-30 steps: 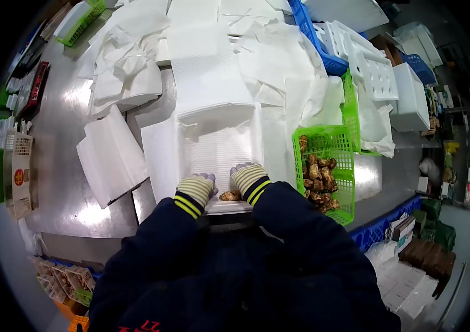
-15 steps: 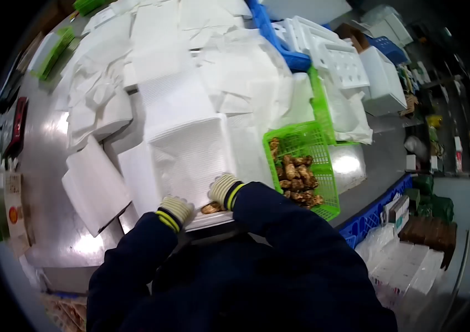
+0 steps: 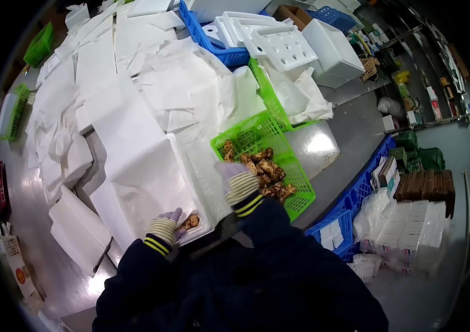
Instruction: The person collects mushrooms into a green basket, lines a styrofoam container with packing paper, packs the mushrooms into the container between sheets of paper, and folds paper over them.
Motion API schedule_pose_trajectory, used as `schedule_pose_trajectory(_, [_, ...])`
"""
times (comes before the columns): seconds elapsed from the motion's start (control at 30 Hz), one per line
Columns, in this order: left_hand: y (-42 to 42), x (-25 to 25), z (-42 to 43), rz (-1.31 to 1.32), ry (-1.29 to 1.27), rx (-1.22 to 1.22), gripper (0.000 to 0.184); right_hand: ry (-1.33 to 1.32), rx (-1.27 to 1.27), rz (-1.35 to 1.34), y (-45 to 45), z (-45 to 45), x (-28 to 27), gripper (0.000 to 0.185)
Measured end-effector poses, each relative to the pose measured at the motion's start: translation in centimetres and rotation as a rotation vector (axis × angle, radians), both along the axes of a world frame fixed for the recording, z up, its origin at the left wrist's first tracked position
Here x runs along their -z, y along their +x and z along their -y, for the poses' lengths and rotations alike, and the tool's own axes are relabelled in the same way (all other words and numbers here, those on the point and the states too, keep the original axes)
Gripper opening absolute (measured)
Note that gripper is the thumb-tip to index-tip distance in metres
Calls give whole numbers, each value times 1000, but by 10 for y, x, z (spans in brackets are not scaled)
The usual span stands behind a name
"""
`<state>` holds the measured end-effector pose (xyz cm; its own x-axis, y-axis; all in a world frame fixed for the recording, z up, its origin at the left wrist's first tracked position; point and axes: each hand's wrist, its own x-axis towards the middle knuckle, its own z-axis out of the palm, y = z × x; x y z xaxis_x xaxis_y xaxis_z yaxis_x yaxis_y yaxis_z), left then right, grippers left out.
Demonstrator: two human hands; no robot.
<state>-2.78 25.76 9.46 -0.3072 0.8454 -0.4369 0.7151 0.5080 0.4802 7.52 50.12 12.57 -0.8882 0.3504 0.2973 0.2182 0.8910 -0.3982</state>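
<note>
A white foam box point(image 3: 193, 166), lined with ribbed white sheet, stands in front of me. In its near right corner lies a brown mushroom-like piece point(image 3: 191, 221). My left hand point(image 3: 164, 226), in a striped glove, is beside that piece with fingers apart and nothing visibly gripped. My right hand point(image 3: 239, 181), also gloved, is over the left edge of a green basket point(image 3: 299, 188); its fingers are blurred, and whether they hold anything cannot be seen. Several brown mushroom-like pieces point(image 3: 268, 169) lie in the basket, right beside this hand.
White sheets point(image 3: 176, 83) cover the table's far part. A folded white sheet point(image 3: 80, 229) lies left of the box. Behind the green basket are a blue crate point(image 3: 232, 57), perforated white trays point(image 3: 284, 48) and a white foam box point(image 3: 332, 52). Wrapped white packs point(image 3: 406, 229) stand at the right.
The view has turned rightward. My right hand has left the foam box and moved to the green basket. My left hand stays at the box, now closer to the brown piece.
</note>
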Motion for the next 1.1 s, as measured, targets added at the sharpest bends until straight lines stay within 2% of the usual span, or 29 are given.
schedule_pose_trajectory(0.03, [4, 5, -8, 55, 57, -12, 43, -45, 231, 385, 6, -29, -10, 19])
schedule_pose_trajectory(0.07, [6, 5, -17, 86, -29, 45, 40, 100, 412, 375, 24, -48, 6, 29])
schedule_pose_trajectory(0.1, [6, 3, -25, 117, -120, 98, 36, 124, 493, 600, 35, -61, 7, 54])
schedule_pose_trajectory(0.13, [7, -5, -24, 115, -38, 84, 29, 11, 550, 818, 35, -75, 5, 66])
schedule_pose_trajectory(0.2, [2, -8, -25, 167, -41, 79, 25, -101, 491, 1104, 23, -89, -4, 67])
schedule_pose_trajectory(0.23, [-2, -6, -22, 199, -40, 103, 26, -126, 444, 1243, 21, -103, 9, 68])
schedule_pose_trajectory(0.27, [0, 39, -1, 368, 234, -132, 28, -127, 477, 1210, 21, -99, -2, 66])
schedule_pose_trajectory(0.3, [-5, 31, 10, 316, 332, -201, 33, -5, 483, 1069, 28, -98, 1, 61])
schedule_pose_trajectory(0.33, [-11, 21, 19, 261, 429, -267, 37, 34, 471, 861, 30, -81, -28, 58])
schedule_pose_trajectory(0.37, [-21, 22, 31, 116, 546, -303, 39, 191, 349, 488, 44, -77, -21, 54])
schedule_pose_trajectory(0.43, [-33, -6, 54, 39, 581, -406, 43, -177, 170, 126, 26, -34, -64, 48])
schedule_pose_trajectory(0.47, [-37, -20, 58, 35, 562, -415, 43, -342, 45, 115, 13, -11, -69, 44])
schedule_pose_trajectory(0.5, [-39, -33, 56, 6, 574, -321, 47, -500, -79, 99, 0, 15, -68, 41])
schedule_pose_trajectory(0.57, [-34, -48, 50, -61, 582, -199, 60, -778, -264, 215, -22, 62, -38, 40])
schedule_pose_trajectory(0.63, [-28, -47, 48, -238, 403, -226, 64, -1239, -124, 414, -39, 104, -8, 43])
schedule_pose_trajectory(0.67, [-35, -18, 60, -230, 294, -206, 69, -1362, -113, 486, -43, 110, 6, 45])
schedule_pose_trajectory(0.7, [-34, -23, 60, -232, 291, -211, 69, -1484, -100, 560, -46, 113, 22, 47])
schedule_pose_trajectory(0.77, [-27, -39, 51, -386, 355, -58, 65, -1275, -277, 590, -44, 117, 42, 47])
schedule_pose_trajectory(0.8, [-21, -29, 51, -434, 391, -30, 61, -1187, -263, 613, -46, 120, 40, 45])
schedule_pose_trajectory(0.87, [-16, -4, 51, -401, 205, 4, 53, -1006, -309, 664, -50, 124, 41, 43])
schedule_pose_trajectory(0.9, [-16, 4, 51, -395, 130, 11, 49, -1002, -314, 662, -53, 124, 38, 43])
schedule_pose_trajectory(0.93, [-15, 11, 52, -468, 263, -3, 33, -755, -409, 663, -55, 122, 36, 38])
schedule_pose_trajectory(1.0, [-15, 22, 55, -490, 163, 66, 26, -298, -530, 610, -57, 122, 32, 27])
schedule_pose_trajectory(1.03, [-14, 25, 56, -513, 66, 137, 20, -154, -526, 738, -53, 120, 29, 23])
schedule_pose_trajectory(1.1, [-11, 26, 57, -519, 119, 140, 14, 34, -538, 995, -49, 121, 22, 24])
